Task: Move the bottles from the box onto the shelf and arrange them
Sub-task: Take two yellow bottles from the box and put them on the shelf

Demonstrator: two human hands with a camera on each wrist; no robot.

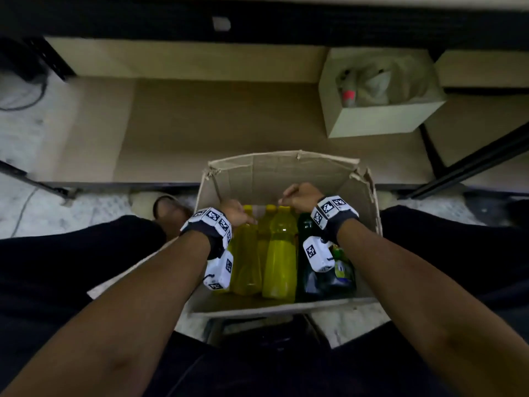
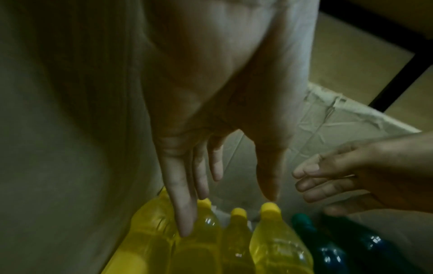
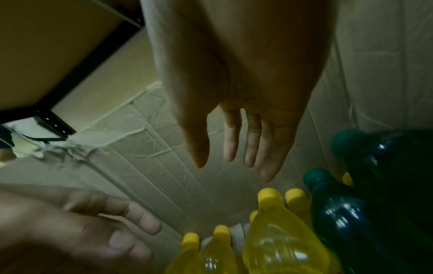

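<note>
- The box (image 1: 289, 173), an open, torn cardboard one, sits at lower centre of the head view, between the person's knees.
- Yellow bottles (image 1: 280, 259) stand upright in its left and middle part, caps up; the left wrist view shows at least four of them (image 2: 279, 246).
- Green bottles (image 1: 312, 270) stand at the right of the box, touching the yellow ones; the right wrist view shows at least two (image 3: 337, 218), with dark teal caps.
- The far part of the box floor is bare cardboard.
- The left hand (image 1: 236, 213) reaches into the box above the leftmost yellow bottles. Its fingers (image 2: 180, 209) are straight and spread, the tips at the shoulder of one bottle; whether they touch it I cannot tell. It grips nothing.
- The right hand (image 1: 300, 197) hovers above the bottle caps in mid-box, fingers (image 3: 264, 157) straight and apart from the thumb, holding nothing.
- The shelf (image 1: 217, 130), a low tan board in a black frame, fills the middle of the head view just beyond the box.
- A small box (image 1: 380, 121) stands on the shelf at upper right, holding a crumpled bag (image 1: 372, 81) and something with a pink part, too blurred to name.
</note>
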